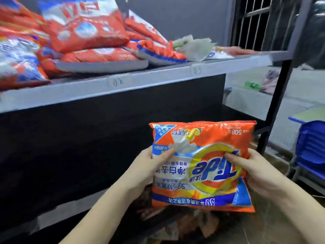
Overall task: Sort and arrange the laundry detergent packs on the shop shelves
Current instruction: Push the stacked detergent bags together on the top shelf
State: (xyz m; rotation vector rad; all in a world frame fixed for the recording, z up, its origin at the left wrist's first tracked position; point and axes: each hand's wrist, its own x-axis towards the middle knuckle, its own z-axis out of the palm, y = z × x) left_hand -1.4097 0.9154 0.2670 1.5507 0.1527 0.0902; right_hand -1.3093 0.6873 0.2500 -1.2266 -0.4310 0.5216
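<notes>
Pack in hand: you hold one orange plastic Tide detergent pack [202, 166] in front of you, below the upper shelf, its printing upside down to you.
Left hand: your left hand [146, 166] grips the pack's left edge, thumb curled over the front, the other fingers hidden behind.
Right hand: your right hand [255, 171] grips the right edge, thumb pressed on the yellow logo ring.
Upper shelf: a grey metal shelf [123, 85] runs across above the pack, its front edge marked 03 twice.
Shelf stock: a loose heap of red-orange detergent packs [84, 32] lies on its left half, blurred.
Shelf right: crumpled pale wrappers [195, 46] lie beside the heap.
Far right: a stack of blue plastic crates [311, 147] stands beyond the shelf's black post.
</notes>
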